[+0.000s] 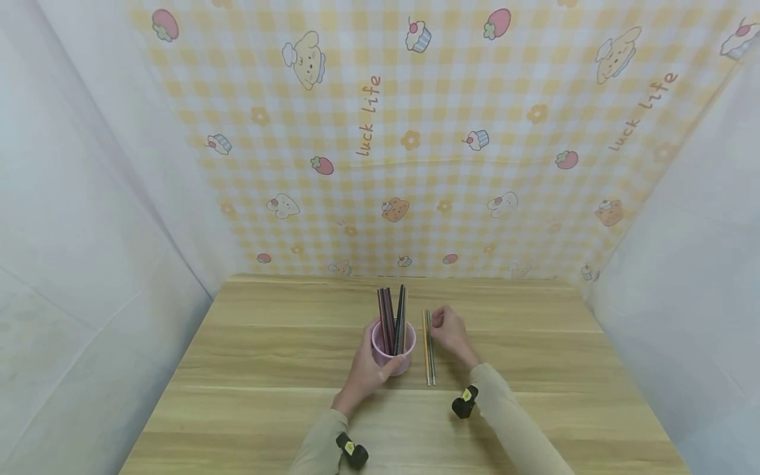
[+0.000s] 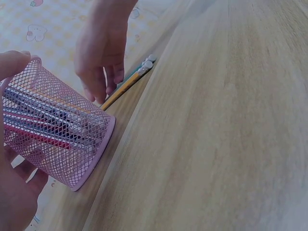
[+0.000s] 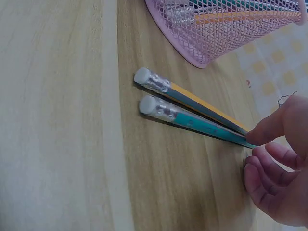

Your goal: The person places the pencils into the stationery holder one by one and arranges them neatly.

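Note:
A pink mesh pencil cup (image 2: 55, 125) holds several dark and coloured pencils (image 1: 388, 323), points up. My left hand (image 1: 368, 366) grips it round the side, thumb in front and fingers curled behind. Right of the cup, two pencils lie side by side on the table: a yellow-and-grey one (image 3: 207, 108) and a teal one (image 3: 204, 126), both with white erasers towards me. My right hand (image 1: 451, 331) is at the teal pencil's far half, thumb and bent forefinger pinching it; the other fingers are curled. The pinched part is partly hidden by the fingertips.
The wood-grain table (image 1: 267, 369) runs back to a yellow checked cloth (image 1: 415, 185) with cartoon prints. White sheets (image 1: 89, 231) hang at both sides. The cup's base stands close to the two lying pencils.

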{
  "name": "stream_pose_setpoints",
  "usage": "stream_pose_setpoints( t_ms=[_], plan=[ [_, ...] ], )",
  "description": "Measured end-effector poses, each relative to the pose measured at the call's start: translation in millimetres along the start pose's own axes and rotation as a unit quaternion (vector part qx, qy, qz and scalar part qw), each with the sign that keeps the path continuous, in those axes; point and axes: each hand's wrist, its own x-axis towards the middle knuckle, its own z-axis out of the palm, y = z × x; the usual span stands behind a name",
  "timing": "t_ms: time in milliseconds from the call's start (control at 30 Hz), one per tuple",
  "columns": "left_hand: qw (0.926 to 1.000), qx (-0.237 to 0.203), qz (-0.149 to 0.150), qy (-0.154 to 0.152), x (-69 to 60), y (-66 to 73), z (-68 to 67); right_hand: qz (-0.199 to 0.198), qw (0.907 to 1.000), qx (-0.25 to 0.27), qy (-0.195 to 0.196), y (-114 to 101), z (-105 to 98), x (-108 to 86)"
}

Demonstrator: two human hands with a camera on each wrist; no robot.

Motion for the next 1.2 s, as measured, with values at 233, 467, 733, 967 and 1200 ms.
stream_pose_setpoints(
  t_ms=[233, 467, 733, 967, 1200],
  plan=[
    [0.9998, 0.0, 0.005, 0.019, 3.9, -34.3, 9.3, 0.024, 0.9968, -0.052, -0.055, -5.5, -7.4, 2.3],
    [0.9998, -0.011, 0.009, 0.01, 4.0, -40.9, 7.8, 0.055, 0.9862, -0.117, -0.104, -12.0, -15.5, 4.0],
    [0.9999, -0.012, 0.002, 0.007, 4.1, -40.4, 7.4, 0.049, 0.9783, -0.165, -0.115, -16.3, -22.3, 2.0],
    [1.0, -0.005, 0.006, 0.006, 4.5, -42.2, 8.6, 0.047, 0.9773, -0.171, -0.117, -15.1, -25.5, 2.4],
    [0.9999, -0.007, 0.002, 0.012, 4.1, -35.7, 7.4, 0.06, 0.991, -0.073, -0.095, -19.4, -34.1, 5.0]
  ],
)
